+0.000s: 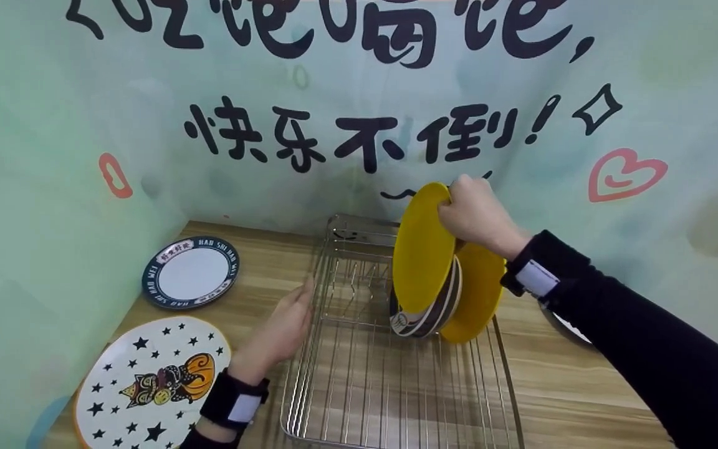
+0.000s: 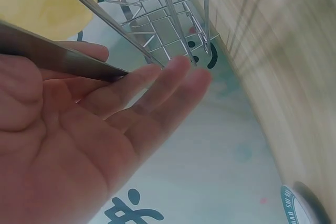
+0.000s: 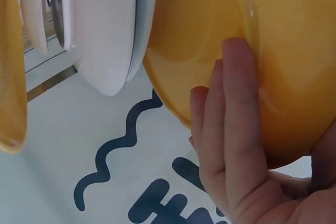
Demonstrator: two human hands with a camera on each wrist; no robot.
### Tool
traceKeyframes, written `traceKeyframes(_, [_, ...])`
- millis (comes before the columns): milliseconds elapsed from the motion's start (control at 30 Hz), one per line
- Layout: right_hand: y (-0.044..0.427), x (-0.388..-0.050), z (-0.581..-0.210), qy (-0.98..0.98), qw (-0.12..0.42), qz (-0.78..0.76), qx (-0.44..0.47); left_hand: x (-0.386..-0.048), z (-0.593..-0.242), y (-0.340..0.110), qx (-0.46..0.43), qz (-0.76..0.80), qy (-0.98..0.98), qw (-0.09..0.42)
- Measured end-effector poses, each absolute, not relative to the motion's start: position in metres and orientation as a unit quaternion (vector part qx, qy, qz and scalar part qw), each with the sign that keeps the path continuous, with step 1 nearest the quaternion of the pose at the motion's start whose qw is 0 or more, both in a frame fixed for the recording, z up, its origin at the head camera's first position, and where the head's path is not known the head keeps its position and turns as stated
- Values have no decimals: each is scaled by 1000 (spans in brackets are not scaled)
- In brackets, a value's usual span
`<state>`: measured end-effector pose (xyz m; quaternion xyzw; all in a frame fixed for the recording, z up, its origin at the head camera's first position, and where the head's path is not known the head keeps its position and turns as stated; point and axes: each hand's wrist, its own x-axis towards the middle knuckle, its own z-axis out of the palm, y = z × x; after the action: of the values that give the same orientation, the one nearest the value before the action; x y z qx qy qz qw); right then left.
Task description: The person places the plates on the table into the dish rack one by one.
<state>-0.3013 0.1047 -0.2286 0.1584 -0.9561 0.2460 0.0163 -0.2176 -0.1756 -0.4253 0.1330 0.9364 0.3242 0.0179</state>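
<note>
In the head view my right hand [image 1: 478,212] pinches the upper edge of a yellow plate [image 1: 422,249], tilted nearly upright over the wire dish rack [image 1: 396,380]. Its fingers lie straight along the back of the yellow plate [image 3: 202,40] in the right wrist view. Several dark-and-white dishes [image 1: 446,299] stand on edge just beside it, with a second yellow plate [image 1: 477,293] to their right. My left hand [image 1: 281,324] is at the rack's left side. In the left wrist view its fingers [image 2: 149,114] are extended, touching a metal rail [image 2: 68,64].
Left of the rack, a blue-rimmed white plate [image 1: 194,274] lies on the wooden table [image 1: 272,255], with a star-patterned plate [image 1: 166,362] in front of it. Another plate [image 1: 568,324] is partly hidden under my right arm. A printed cloth backdrop [image 1: 309,193] rises behind the rack.
</note>
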Motion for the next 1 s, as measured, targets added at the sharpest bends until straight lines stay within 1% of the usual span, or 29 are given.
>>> traceKeyframes(133, [101,-304,-233,-961,12,230,152,-218,-426,-173,149,311,939,5])
traceKeyframes(233, [96,-306,-237,-962,-3,231,144,-218,-427,-173,154,300,941,1])
traceKeyframes(400, [89,-309,-243,-959,-29,237,150,-217,-428,-175,144,302,942,8])
traceKeyframes(800, [82,-313,-261,-952,-31,237,191,-216,-430,-172,115,347,930,21])
traceKeyframes(1000, [80,-315,-265,-955,-33,232,183,-216,-430,-169,103,364,925,31])
